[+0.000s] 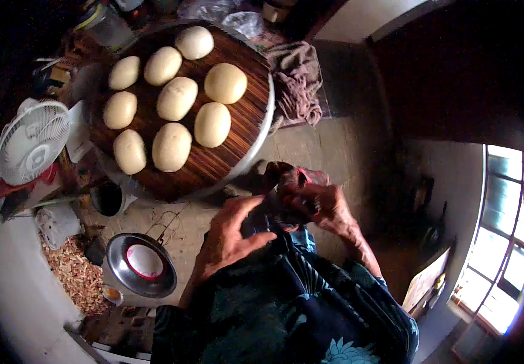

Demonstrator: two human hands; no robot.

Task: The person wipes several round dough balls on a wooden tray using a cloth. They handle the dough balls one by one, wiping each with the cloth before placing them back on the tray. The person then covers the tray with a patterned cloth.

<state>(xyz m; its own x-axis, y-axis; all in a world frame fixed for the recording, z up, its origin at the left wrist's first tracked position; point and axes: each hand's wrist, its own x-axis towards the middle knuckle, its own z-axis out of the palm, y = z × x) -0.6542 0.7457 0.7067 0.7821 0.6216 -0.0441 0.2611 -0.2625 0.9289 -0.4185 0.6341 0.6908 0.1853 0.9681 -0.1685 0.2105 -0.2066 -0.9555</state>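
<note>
My right hand [323, 204] grips a dark red patterned cloth [296, 184] just in front of my body. To its left, my left hand [234, 232] has thumb and fingers spread, with nothing held between them; some fingertips come close to the cloth. Beyond both hands stands a round dark wooden board [244, 118] with a pale rim, bearing several smooth, rounded balls of dough [171, 147] set apart from one another. I wear a dark blue patterned garment [289, 300].
A white fan [34, 141] stands left of the board. Below it are a metal basin [166, 273] holding a round white, red-rimmed item, a plastic bag [59, 225] and a heap of small brownish pieces [73, 273]. A crumpled cloth [296, 82] lies right of the board.
</note>
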